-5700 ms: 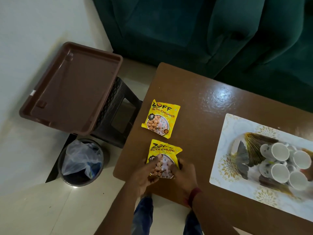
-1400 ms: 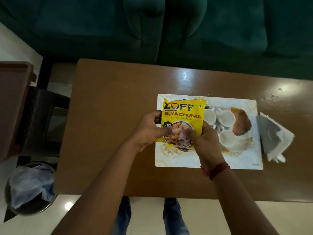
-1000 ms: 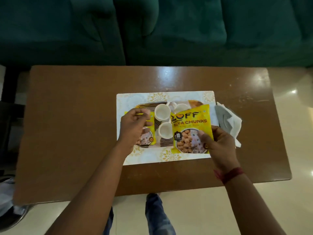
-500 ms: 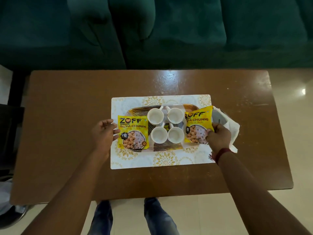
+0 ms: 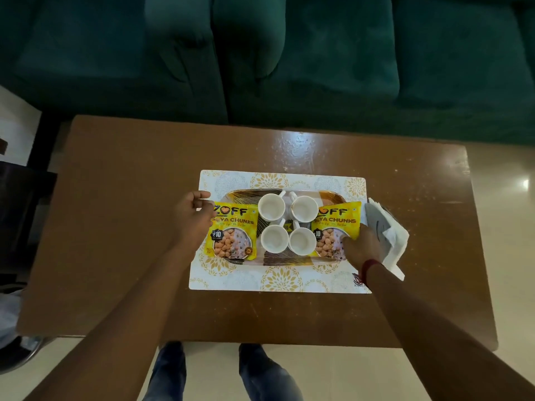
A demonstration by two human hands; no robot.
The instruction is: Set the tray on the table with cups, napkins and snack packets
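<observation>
A gold-and-brown patterned tray (image 5: 289, 260) lies on a white floral placemat (image 5: 278, 280) on the brown table (image 5: 130, 198). Several white cups (image 5: 272, 209) stand clustered at the tray's middle. One yellow snack packet (image 5: 236, 235) lies on the tray's left end. My left hand (image 5: 191, 219) touches that packet's left edge with loosely bent fingers. A second yellow snack packet (image 5: 337, 224) lies on the right end, and my right hand (image 5: 362, 246) pinches its lower right corner, thumb on its face. White napkins (image 5: 389, 237) lie just right of the tray, partly under my right hand.
A dark green sofa (image 5: 289, 59) runs along the table's far side. A dark stool (image 5: 20, 215) and a bin with a plastic bag (image 5: 11, 322) stand at the left. My legs (image 5: 214, 371) are at the table's near edge.
Both packets, held above the tray a second ago, now lie flat on its two ends. My left hand has slid onto the left packet's edge; my right hand stays on the right packet.
</observation>
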